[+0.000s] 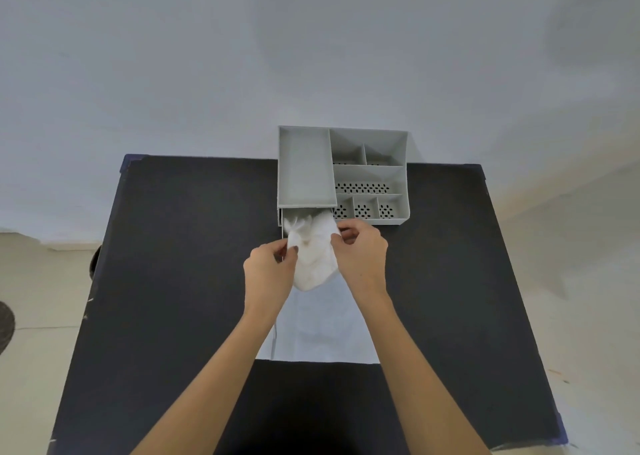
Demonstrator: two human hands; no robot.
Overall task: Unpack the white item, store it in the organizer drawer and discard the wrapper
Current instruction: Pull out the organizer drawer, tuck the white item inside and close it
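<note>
A grey organizer (370, 174) stands at the far edge of the black table (173, 281). Its drawer (284, 224) is pulled out at the lower left, and white material lies inside it. Just in front of the drawer I hold a soft white item (313, 260) between both hands. My left hand (270, 271) pinches its left edge and my right hand (360, 253) pinches its right edge. A clear, pale wrapper (322, 330) lies flat on the table under my forearms.
The organizer's top has a long tray (304, 167) on the left and several perforated compartments (363, 188) on the right. A wall rises behind the table. Pale floor shows on both sides, with a dark round object (5, 323) at the left.
</note>
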